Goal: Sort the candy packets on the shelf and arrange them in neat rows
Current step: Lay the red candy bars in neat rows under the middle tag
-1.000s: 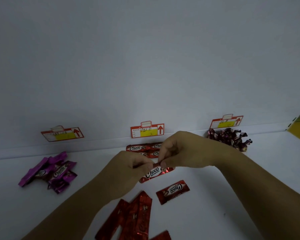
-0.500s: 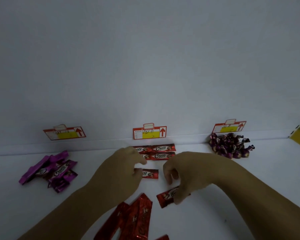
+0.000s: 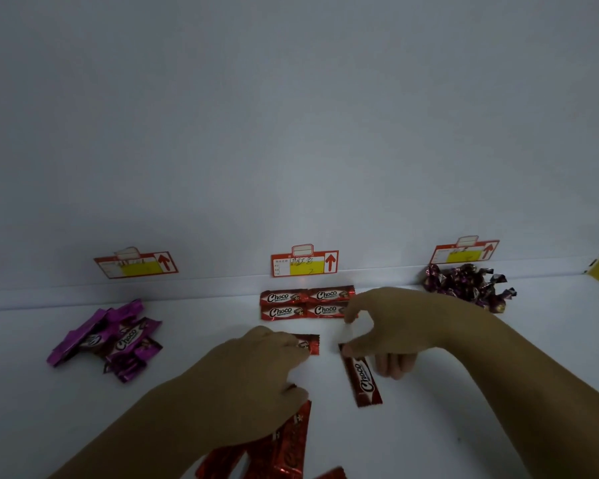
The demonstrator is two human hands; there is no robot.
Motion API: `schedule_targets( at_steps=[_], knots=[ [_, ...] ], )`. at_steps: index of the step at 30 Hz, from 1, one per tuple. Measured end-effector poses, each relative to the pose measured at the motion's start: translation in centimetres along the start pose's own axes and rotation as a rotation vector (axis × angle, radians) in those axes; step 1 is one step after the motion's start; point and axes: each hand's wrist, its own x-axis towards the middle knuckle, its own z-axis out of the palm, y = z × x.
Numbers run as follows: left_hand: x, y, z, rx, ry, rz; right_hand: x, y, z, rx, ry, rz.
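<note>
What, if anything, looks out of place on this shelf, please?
One red packet points front to back, while the four red packets at the back lie sideways in two neat rows. The purple packets on the left are an overlapping heap.

A: What's on the shelf (image 3: 498,392)?
B: White, flat. Left: loose heap of purple packets (image 3: 108,340). Back centre: four red Choco packets (image 3: 306,303), two by two, touching. Back right: pile of twist-wrapped candies (image 3: 467,285).
A: Middle?
B: single red packet (image 3: 312,344) crosswise, second red packet (image 3: 363,378) lengthwise near it. Front red packets (image 3: 291,440) overlapping.
</note>
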Motion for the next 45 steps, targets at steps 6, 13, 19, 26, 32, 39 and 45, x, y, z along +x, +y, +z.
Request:
schedule_targets(
  at_steps=[6,13,19,26,32,39,45],
  knots=[
    [0.0,0.0,-0.1,-0.022,-0.013,-0.025,-1.2,0.1,-1.2,-0.472,0.204,-0.263],
    [-0.1,0.1,-0.4,-0.010,-0.048,-0.041,-0.1,0.5,0.2,-0.420,-0.034,-0.291],
    [-0.2,0.0,-0.2,0.018,-0.106,-0.051,0.5,1.2,-0.2,-0.492,0.133,-0.234],
    [0.2,-0.3,0.6,0.027,-0.102,-0.062,1.3,1.1,0.3,-0.489,0.161,-0.329],
    [0.4,-0.7,1.0,0.033,-0.086,-0.058,2.0,1.3,0.3,-0.484,0.346,-0.344],
    [0.7,-0.8,1.1,0.054,-0.104,-0.062,3.0,1.4,1.4,-0.442,0.588,-0.435],
    [0.6,-0.6,0.9,0.062,-0.072,-0.045,3.1,1.7,1.4,-0.417,0.530,-0.434]
  ],
)
